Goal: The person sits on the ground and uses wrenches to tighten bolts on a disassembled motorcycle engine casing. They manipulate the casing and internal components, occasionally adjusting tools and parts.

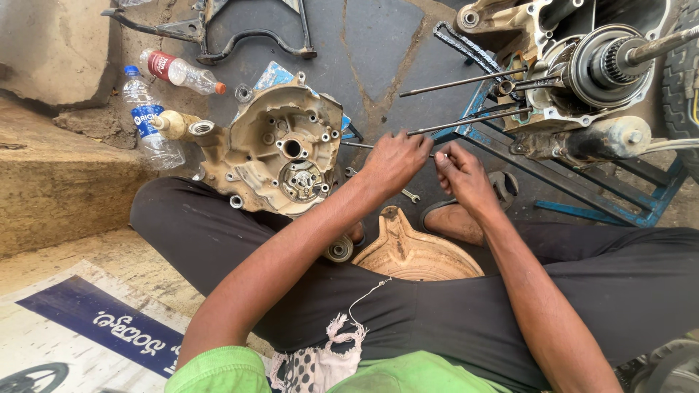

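Both hands meet over the ground, the left hand (395,161) curled around the end of a long metal stud (466,120) while the right hand (460,175) pinches a thin rod (357,145), with the crankcase half (280,149) just left of them.

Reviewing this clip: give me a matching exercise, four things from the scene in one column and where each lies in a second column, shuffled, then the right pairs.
Things:
1. plastic bottles
2. engine case half
3. long studs
4. round tan cover

Places:
A. sticking out of the engine block on the blue stand
B. between the person's legs
C. by the stone step
D. against the person's left leg

Pairs: 1-C, 2-D, 3-A, 4-B
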Available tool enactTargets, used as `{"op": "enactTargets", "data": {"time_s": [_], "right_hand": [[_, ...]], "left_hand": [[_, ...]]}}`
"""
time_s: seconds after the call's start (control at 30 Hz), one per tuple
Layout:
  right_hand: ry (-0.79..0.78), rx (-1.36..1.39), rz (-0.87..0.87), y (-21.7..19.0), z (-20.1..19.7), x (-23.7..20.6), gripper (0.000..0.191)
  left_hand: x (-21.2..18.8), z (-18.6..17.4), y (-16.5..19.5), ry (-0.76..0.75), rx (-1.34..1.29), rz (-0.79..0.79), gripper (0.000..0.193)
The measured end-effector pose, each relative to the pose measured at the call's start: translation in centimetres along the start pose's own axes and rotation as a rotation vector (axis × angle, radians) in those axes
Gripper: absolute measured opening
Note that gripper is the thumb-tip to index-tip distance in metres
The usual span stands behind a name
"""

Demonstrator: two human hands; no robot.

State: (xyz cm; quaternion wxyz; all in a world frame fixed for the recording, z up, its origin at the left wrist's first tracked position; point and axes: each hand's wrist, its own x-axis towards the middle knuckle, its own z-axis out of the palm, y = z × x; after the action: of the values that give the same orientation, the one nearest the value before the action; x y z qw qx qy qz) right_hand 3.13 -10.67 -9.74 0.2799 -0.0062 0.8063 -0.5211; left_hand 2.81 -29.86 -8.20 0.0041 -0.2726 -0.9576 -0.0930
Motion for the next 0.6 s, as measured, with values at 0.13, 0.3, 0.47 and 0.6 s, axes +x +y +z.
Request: {"op": "enactTargets", "data": {"time_s": [0.13, 0.3, 0.47, 0.6], "right_hand": [[-0.009, -0.045, -0.003, -0.13, -0.26, -0.04, 0.051], [-0.040, -0.005, 0.114, 0.26, -0.44, 0.29, 0.061], [-0.074, 0.098, -0.004, 0.29, -0.29, 0.05, 0.045], [-0.051, -0.005, -0.096, 0.20, -0.44, -0.04, 0.040]], "left_hand": [[0.34, 0.15, -0.10, 0.005, -0.009, -0.028, 0.027], [0.57, 0.75, 0.04, -0.068, -0.014, -0.004, 0.014], [0.61, 0.92, -0.02, -0.149, -0.064, 0.007, 0.008], [0.52, 0.70, 0.08, -0.135, -0.023, 0.025, 0.012]]}}
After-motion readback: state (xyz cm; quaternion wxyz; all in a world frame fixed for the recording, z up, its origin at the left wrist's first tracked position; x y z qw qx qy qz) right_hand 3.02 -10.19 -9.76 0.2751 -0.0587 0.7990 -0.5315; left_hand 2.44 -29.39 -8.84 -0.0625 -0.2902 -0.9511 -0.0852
